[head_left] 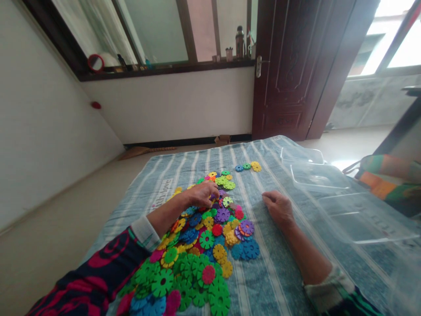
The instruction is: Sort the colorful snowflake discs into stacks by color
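A heap of notched plastic discs [206, 239] in green, blue, yellow, purple and red spreads over a striped cloth [263, 272]. My left hand [204, 194] reaches into the upper part of this heap, fingers curled down; whatever they hold is too small to make out. To the right of the discs, my right hand [278, 206] rests on the cloth, its fingers drawn together, with any held thing hidden. Beyond the hands, a blue disc [239, 168], a green disc [247, 166] and a yellow disc [256, 166] lie in a short row, apart from the heap.
Several clear plastic containers [317, 176] stand along the cloth's right side. An orange and green fabric item [381, 186] lies beyond them. Past the far edge are a brown door [289, 70], a small cardboard box [222, 139] and a broom [138, 152] on the floor.
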